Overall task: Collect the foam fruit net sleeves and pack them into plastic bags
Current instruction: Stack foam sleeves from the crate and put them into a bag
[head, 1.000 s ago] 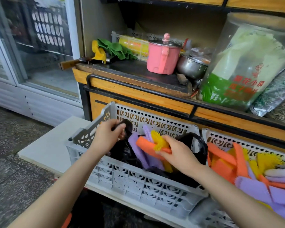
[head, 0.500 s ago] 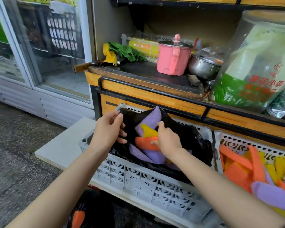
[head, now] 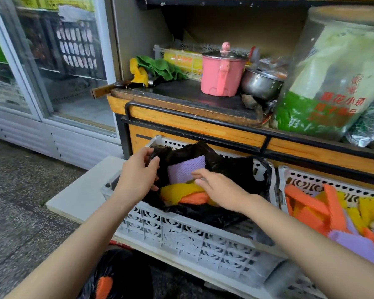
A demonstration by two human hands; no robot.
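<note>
Head view: left hand (head: 136, 180) pinches the black bag (head: 231, 169) by its rim; right hand (head: 220, 190), fingers straight, lies over foam sleeves (head: 186, 171) inside, in the left crate (head: 181, 234). A slipped rim could let the springy sleeves spill.

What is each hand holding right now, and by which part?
The left hand grips the black plastic bag by the left edge of its mouth. The right hand holds nothing; its fingers are straight above the foam sleeves in the bag.

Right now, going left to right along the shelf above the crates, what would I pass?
Yellow cloth → green cloth → pink pot → steel pot → large green-and-white bag.
</note>
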